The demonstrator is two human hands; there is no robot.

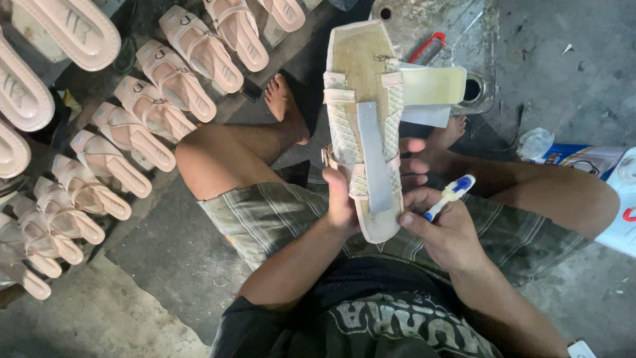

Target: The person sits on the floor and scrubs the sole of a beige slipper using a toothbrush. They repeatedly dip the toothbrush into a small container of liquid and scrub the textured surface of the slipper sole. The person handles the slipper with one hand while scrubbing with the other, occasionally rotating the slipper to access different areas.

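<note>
Fingers [412, 147] of the left hand [344, 202] wrap around the unfinished sandal [364, 126], closed on its heel end, thumb along the near side and fingertips showing past the far edge. The sandal is held upside down above the lap, toe end pointing away from the body, with the woven straps folded over the sole and a grey strip [375, 159] lying along its middle. The right hand [445, 229] is closed on a blue-and-white toothbrush [450, 195], bristle end raised just beside the sandal's heel.

Step in hand, as judged: coating or brushing the sandal's underside. The next move would call for steadying the sandal and bringing the brush head flat onto the sole without disturbing the folded straps.

Surroundings: rows of finished pink sandals [142, 126] lie on the floor [165, 265] toward the left edge of view. A metal can [474, 89] stands beyond the sandal, partly hidden by a pale flap [434, 85]. A crumpled bag [583, 159] lies at the right. Nothing blocks the brush path.
</note>
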